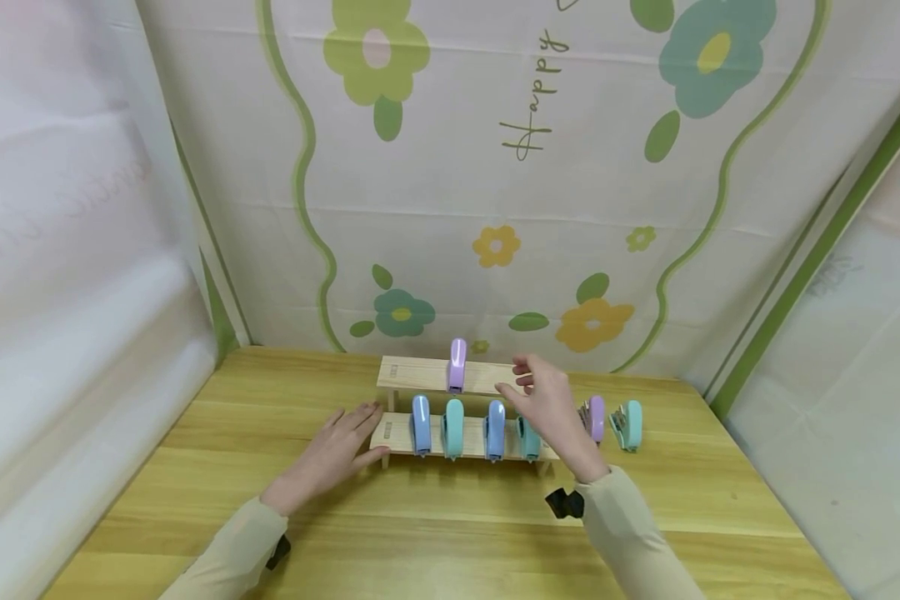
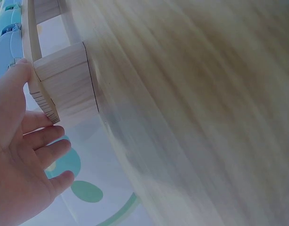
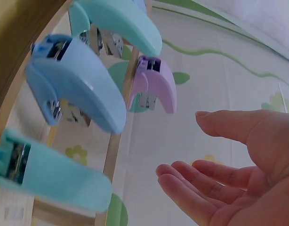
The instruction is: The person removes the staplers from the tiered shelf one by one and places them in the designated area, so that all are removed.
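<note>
Touching the left end of the wooden rack's lower shelf [image 1: 400, 429], the left hand [image 1: 328, 457] has its fingers extended past that end and its thumb at the front edge. Along that shelf, from its left edge, stand a blue stapler [image 1: 421, 425], a teal stapler [image 1: 453, 428], a second blue stapler [image 1: 495, 429] and, near the right end, a second teal stapler [image 1: 527, 439]. On the upper shelf [image 1: 420, 375] behind, a purple stapler [image 1: 457, 365] stands left of the middle. The right hand [image 1: 547, 402], holding nothing, has its thumb apart from its loosely bent fingers, by the upper shelf's right end. Beyond it, toward the table's [image 1: 720, 483] right edge, stand another purple stapler [image 1: 596, 418], then a third teal stapler [image 1: 631, 423].
</note>
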Tool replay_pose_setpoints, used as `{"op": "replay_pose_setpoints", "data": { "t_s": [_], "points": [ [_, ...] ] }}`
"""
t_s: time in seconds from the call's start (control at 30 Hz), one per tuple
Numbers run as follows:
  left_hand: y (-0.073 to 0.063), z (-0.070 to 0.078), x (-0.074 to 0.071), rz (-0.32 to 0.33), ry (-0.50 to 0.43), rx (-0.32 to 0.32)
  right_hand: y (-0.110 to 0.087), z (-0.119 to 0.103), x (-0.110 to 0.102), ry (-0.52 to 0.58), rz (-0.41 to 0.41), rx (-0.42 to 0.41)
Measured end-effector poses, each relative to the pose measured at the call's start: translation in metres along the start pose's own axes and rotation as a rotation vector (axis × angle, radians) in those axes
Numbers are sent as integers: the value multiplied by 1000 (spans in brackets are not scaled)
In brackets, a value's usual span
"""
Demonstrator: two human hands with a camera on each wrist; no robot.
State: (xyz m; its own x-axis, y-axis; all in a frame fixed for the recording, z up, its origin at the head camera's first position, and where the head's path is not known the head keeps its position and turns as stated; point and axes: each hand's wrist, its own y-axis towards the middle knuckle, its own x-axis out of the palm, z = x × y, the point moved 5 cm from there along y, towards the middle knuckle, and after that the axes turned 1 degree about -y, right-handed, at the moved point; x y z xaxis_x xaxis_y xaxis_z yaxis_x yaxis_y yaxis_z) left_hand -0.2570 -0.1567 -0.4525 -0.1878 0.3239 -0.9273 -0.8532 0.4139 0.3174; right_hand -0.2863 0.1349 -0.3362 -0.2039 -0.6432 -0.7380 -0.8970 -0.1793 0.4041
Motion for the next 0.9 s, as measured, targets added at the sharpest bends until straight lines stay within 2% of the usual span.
{"op": "replay_pose_setpoints", "data": {
  "t_s": [0.27,0.43,0.9],
  "points": [
    [0,0,0,-3,-3,3,6,-14,17,53,-70,49],
    [0,0,0,-3,-4,3,11,-19,27,52,-71,31],
    [0,0,0,-1,-1,4,23,-20,47,74,-98,69]
  ]
}}
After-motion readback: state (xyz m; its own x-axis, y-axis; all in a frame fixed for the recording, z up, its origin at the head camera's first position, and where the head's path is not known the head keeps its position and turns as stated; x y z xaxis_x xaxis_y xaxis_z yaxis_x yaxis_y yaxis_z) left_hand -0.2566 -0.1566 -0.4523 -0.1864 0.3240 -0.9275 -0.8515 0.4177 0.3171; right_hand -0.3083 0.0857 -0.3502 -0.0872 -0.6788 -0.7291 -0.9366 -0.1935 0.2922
